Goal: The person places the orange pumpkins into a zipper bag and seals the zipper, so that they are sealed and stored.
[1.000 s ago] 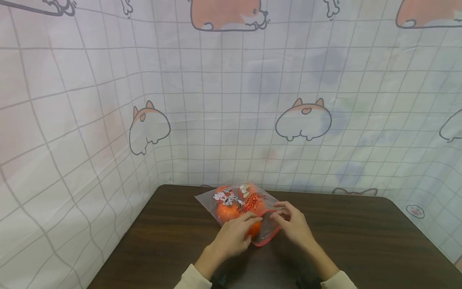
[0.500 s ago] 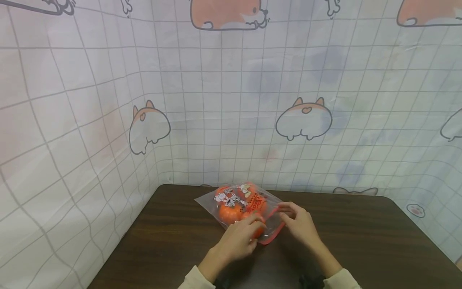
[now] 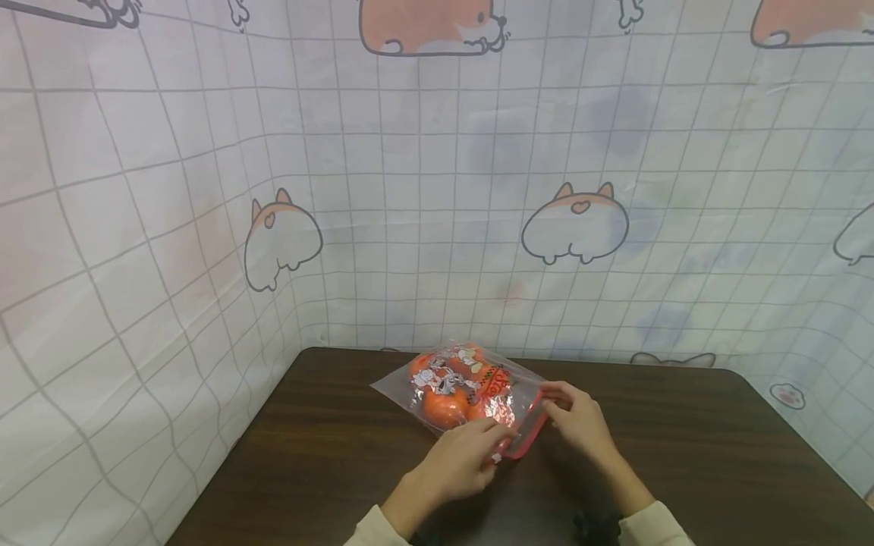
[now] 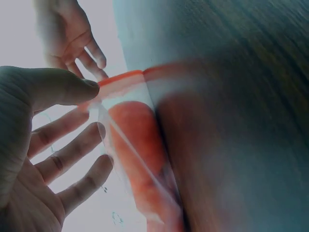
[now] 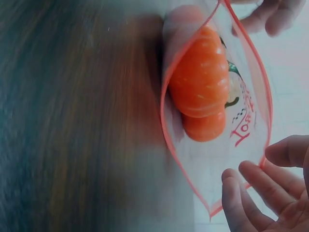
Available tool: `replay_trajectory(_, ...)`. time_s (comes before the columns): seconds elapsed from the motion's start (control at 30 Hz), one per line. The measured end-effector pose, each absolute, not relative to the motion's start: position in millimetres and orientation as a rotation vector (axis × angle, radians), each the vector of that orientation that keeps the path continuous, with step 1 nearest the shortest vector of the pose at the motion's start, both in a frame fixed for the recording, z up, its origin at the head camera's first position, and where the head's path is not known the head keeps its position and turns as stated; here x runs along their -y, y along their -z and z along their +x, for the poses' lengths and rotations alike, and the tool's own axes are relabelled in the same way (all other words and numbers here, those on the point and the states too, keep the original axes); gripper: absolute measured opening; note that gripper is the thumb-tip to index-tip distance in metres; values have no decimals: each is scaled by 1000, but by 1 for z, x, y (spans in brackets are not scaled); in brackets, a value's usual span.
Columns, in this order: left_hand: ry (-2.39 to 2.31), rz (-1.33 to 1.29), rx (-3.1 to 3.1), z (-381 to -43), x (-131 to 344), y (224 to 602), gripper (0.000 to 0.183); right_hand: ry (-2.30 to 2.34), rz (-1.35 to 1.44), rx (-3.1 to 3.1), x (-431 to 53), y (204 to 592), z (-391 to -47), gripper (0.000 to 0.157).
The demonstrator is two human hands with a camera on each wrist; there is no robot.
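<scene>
A clear zip bag [image 3: 400, 385] with printed cartoon figures and red lettering lies tilted on the dark table. Inside it are several round, tomato-like orange fruits [image 5: 200, 77]. Its red-edged mouth [image 5: 165, 121] gapes toward the right wrist camera. My left hand [image 3: 459, 461] pinches the near end of this edge between thumb and forefinger, other fingers spread along the bag in the left wrist view. At the far end my right hand [image 3: 582, 423] has thumb and forefinger on the red edge, pinching it. In the head view, the right fingertips partly cover that corner.
The brown wooden table [image 3: 717, 455] ends at a rounded back edge just beyond the bag. Behind and to the left hangs a white grid-patterned cloth [image 3: 437, 189] with dog drawings.
The bag's mouth has shifted to the right along with both hands. My left hand has moved from over the nearest fruit to the mouth's near end, and that fruit sits deeper inside.
</scene>
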State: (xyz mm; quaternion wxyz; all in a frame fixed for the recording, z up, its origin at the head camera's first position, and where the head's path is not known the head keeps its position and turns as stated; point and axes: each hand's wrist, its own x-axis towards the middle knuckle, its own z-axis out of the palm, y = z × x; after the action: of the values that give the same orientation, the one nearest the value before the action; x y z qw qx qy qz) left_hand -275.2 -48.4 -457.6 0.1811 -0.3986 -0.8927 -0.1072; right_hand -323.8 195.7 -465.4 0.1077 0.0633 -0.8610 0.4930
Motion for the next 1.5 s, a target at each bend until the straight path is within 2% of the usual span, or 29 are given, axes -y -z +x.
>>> replay_trajectory(0.3,141,-1037,2523,-277,48,464,28,-1464,181,2578,-204,471,-327,35)
replay_trajectory(0.43,78,-988,2533,-278,47,469,27,-1442,216,2601,-207,468,-327,35)
replay_trajectory(0.73,154,-976,2509,-281,44,470,6,-1382,289,2612,-212,444,-318,25)
replay_trajectory(1.0,149,-973,2465,-285,41,466,10,-1313,571,2679,-206,435,-305,21)
replay_trajectory(1.27,191,-983,2476,-287,42,461,11,-1235,844,2674,-193,449,-296,7)
replay_trajectory(1.5,243,-950,2498,-292,38,459,9,-1215,927,2687,-186,455,-293,10)
